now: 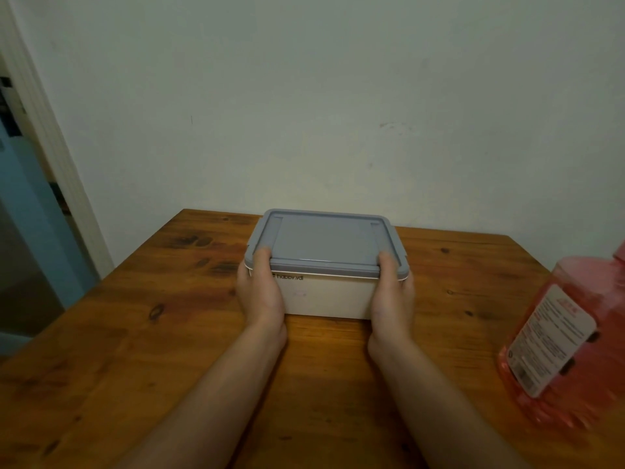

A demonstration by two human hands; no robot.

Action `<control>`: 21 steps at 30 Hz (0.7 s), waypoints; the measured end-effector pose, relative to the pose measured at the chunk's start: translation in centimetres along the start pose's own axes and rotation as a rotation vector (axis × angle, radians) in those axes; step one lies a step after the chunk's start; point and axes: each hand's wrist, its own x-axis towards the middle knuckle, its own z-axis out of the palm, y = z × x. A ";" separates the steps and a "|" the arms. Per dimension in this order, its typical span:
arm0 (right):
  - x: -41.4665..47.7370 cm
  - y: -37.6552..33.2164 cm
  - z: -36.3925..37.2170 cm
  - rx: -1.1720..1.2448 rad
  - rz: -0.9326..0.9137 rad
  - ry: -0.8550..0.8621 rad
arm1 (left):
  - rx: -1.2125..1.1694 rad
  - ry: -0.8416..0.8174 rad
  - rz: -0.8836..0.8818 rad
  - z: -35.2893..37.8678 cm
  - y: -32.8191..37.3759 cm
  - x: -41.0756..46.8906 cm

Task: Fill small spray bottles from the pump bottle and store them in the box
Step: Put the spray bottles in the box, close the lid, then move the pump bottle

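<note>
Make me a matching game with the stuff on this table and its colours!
Things:
1. box lid
2. box body
3. pump bottle
4. table

Colours:
a. brown wood
b. pinkish red
c. grey
d. white

Pairs: 1-c, 2-d, 3-b, 4-a.

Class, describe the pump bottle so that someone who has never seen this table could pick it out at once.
Start at the wooden table against the pale wall. The white box with a grey lid sits mid-table, held at its near corners by the left hand and right hand. The pump bottle stands at the table's right edge: clear, pink-red, with a white printed label, partly cut off by the frame.
</note>
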 end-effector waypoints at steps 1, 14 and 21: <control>0.0 0.0 0.2 0.013 -0.003 0.007 | -0.009 0.012 -0.001 0.1 0.0 -0.1; 1.4 -0.6 0.8 0.023 -0.016 -0.020 | -0.004 0.027 -0.011 1.1 0.1 0.8; 3.0 -1.3 1.2 0.020 -0.024 -0.047 | 0.038 -0.025 -0.006 1.9 -0.1 2.4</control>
